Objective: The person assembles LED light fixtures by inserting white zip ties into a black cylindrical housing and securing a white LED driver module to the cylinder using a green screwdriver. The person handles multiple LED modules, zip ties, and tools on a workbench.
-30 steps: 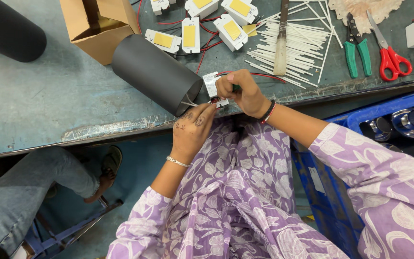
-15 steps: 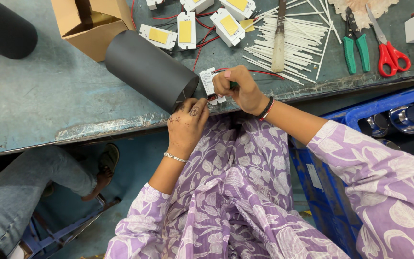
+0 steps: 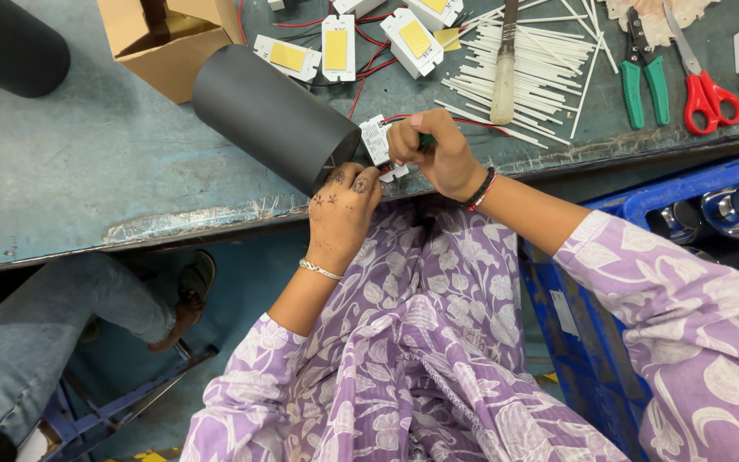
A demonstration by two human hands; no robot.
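hands at the open end of a black cylinder

the left hand [image 3: 341, 214] rests at the table [image 3: 70, 180] edge, its fingers [image 3: 361, 181] nearly closed and touching the rim of the black cylinder [image 3: 271, 115], which lies on its side near the table's front edge with its open end toward the person. whether those fingers pinch anything cannot be told. just beside them, the right hand [image 3: 438, 154] is curled tight around a green-handled tool [image 3: 425, 139], with only a bit of the handle showing between the fingers. a small white driver module [image 3: 378, 144] with red wires sits between the two hands, touching the right hand's fingertips, right at the cylinder's mouth.

farther back on the table lie more white modules with yellow panels [image 3: 336, 47], a cardboard box [image 3: 168, 43], a heap of white sticks [image 3: 540, 64], a brush [image 3: 504, 73], green-handled pliers [image 3: 643, 81] and red scissors [image 3: 707, 90]. a blue crate [image 3: 643, 214] stands to the person's right.
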